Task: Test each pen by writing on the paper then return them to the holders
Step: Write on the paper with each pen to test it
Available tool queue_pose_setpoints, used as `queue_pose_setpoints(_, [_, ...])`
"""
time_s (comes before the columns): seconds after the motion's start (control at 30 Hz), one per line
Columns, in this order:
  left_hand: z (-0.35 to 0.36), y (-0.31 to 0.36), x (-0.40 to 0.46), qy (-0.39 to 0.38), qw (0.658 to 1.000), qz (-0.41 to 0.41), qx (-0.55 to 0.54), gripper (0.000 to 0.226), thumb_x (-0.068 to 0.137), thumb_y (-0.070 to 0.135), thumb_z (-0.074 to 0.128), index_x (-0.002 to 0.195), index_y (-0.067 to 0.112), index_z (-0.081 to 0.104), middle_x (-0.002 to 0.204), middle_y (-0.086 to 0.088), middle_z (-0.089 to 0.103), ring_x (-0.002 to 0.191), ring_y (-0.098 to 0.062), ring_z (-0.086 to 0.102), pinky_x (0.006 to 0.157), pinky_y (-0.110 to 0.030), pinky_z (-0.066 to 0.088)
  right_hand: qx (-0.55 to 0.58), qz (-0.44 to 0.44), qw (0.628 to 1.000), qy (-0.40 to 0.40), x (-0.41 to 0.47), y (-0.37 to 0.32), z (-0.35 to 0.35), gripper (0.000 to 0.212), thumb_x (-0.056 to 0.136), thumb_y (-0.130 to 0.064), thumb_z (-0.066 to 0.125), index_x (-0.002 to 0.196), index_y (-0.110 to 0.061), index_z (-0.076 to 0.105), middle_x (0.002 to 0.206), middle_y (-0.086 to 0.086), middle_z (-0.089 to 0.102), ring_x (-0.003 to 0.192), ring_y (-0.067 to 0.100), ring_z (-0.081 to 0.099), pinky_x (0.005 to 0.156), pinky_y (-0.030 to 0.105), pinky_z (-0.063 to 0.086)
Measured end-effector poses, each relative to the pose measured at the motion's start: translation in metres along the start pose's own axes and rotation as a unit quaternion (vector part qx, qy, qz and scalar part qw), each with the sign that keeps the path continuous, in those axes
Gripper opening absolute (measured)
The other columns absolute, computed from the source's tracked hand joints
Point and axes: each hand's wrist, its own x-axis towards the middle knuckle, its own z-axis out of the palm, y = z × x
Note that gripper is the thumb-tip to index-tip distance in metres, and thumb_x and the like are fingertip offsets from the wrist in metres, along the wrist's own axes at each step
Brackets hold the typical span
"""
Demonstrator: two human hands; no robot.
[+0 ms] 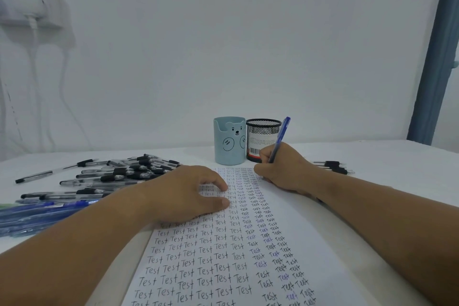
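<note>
The fingers [267, 156] of the right hand [283, 169] are curled tight round a blue pen [280, 138], its tip down at the far right corner of the paper [323, 243] and its cap end leaning up past the holders. The left hand [183, 194] lies flat on the sheet, fingers relaxed and a little spread, pressing it to the white table [385, 164].

The paper is filled with columns of the word "Test", mostly in black ink, with some in blue among the right-hand columns; the far rows are too small to read surely.

Behind the sheet stand two holders side by side, touching or nearly so: a pale blue one [229, 141] with a bear face drawn on it, and a black mesh one [263, 136] bearing a white label with a barcode, its print too small to read.

A heap of black pens [119, 174] lies to the left, blue pens [37, 213] nearer the person, and a few more black pens [332, 167] right of the writing hand.
</note>
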Motion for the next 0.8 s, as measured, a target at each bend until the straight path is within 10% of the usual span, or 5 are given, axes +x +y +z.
queue_pose_setpoints(0.57, [0.0,0.0,-0.001,-0.003,1.0,0.002,-0.002,0.041,0.085,0.064,0.065,0.122,0.048,0.061,0.142,0.027,0.048,0.133,0.0,0.042,0.114,-0.028,0.03,-0.019,-0.002,1.0,-0.005,-0.001,0.0,-0.001,0.04,0.082,-0.01,0.066,0.054,-0.018,0.037,0.043,-0.009,0.032,0.049,0.01,0.034,0.052,0.023,0.032])
queue_pose_setpoints(0.8, [0.001,-0.002,0.0,-0.002,1.0,0.002,-0.009,0.042,0.083,0.066,0.065,0.121,0.05,0.061,0.142,0.027,0.048,0.134,0.001,0.041,0.118,-0.032,0.031,0.082,-0.012,0.996,0.028,-0.004,-0.015,-0.01,0.058,0.103,-0.053,0.041,0.063,-0.01,0.038,0.049,-0.005,0.035,0.047,0.013,0.03,0.057,0.028,0.032])
